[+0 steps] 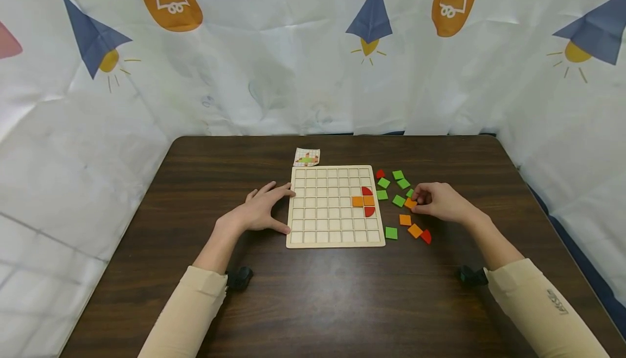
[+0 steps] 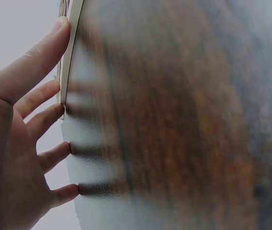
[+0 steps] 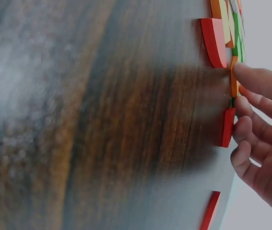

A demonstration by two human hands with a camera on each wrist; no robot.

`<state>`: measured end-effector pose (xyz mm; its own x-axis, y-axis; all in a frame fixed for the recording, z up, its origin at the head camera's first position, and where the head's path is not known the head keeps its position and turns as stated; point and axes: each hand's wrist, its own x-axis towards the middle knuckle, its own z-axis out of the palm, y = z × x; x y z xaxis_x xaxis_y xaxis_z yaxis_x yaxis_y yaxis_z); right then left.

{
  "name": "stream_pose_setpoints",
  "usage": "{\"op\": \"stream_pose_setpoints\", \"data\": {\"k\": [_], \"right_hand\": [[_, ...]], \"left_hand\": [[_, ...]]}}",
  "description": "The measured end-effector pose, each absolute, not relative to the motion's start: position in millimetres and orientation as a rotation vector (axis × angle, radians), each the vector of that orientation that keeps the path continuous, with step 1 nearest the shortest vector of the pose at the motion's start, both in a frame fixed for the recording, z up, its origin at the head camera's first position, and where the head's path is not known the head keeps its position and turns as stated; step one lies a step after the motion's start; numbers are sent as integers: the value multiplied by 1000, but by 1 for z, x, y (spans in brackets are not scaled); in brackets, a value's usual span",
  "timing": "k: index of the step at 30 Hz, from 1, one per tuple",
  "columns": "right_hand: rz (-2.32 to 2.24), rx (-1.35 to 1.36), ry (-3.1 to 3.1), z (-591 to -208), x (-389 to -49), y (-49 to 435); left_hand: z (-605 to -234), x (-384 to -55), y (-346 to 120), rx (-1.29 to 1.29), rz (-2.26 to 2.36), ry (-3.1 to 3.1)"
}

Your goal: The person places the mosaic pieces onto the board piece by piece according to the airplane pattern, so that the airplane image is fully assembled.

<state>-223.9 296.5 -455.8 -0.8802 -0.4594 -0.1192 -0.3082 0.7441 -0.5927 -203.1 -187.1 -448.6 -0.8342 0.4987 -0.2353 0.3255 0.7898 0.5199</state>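
A pale wooden grid board point(image 1: 332, 237) lies on the table. At its right side, two orange squares point(image 1: 358, 201) sit side by side in cells, with a red quarter-circle point(image 1: 367, 190) above and another red quarter-circle point(image 1: 369, 212) below. My left hand point(image 1: 256, 209) has its fingers spread, its thumb and fingertips touching the board's left edge. Right of the board, my right hand point(image 1: 442, 201) pinches an orange square tile point(image 3: 234, 79) between thumb and finger. In the right wrist view a red piece point(image 3: 228, 127) lies close to its curled lower fingers.
Several green squares point(image 1: 398, 201) lie loose right of the board. Nearer me are an orange square point(image 1: 405, 220), another orange square point(image 1: 415, 231) and a red quarter-circle point(image 1: 426, 236). A small pattern card point(image 1: 307, 157) lies behind the board on the dark table point(image 1: 332, 298).
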Motion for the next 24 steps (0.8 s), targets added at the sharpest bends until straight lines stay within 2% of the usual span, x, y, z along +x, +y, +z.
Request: {"op": "stream_pose_setpoints", "data": {"k": [24], "right_hand": [[-747,-631,2650,-453,-224,299]], "left_hand": [[-448,-204,-187,628,658,2627]]}}
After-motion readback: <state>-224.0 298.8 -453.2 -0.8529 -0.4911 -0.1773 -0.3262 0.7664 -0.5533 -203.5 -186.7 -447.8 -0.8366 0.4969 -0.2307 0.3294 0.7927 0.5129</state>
